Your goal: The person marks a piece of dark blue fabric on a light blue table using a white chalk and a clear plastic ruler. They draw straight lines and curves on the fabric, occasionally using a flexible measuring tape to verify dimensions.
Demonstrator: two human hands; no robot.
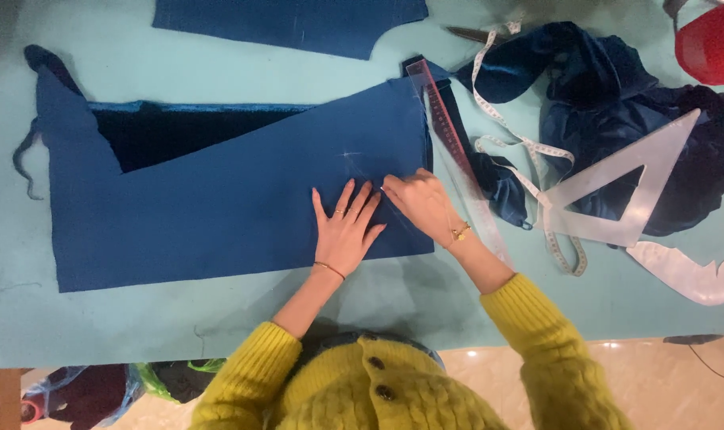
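The left hand (pixel 346 231) lies flat on a large piece of blue fabric (pixel 218 199), palm down, fingers released and spread, gripping nothing. The fabric is spread over a pale turquoise table (pixel 139 318), filling its middle, with a dark cut-out notch towards its far left. Just right of the left hand, the right hand (pixel 421 203) rests near the fabric's right edge with its fingers pinched together; something small may be held at the fingertips, but it is too small to tell. A faint chalk mark shows on the cloth just beyond the two hands. A clear straight ruler (pixel 457 151) lies slantwise along the fabric's right edge, passing beside the right hand. Further right, a white tape measure (pixel 529 147) winds across a heap of darker blue cloth (pixel 616 95), with a clear set square (pixel 616 191) on top and a white curved template (pixel 688 275) nearer. Another blue piece (pixel 298 24) lies at the far edge.
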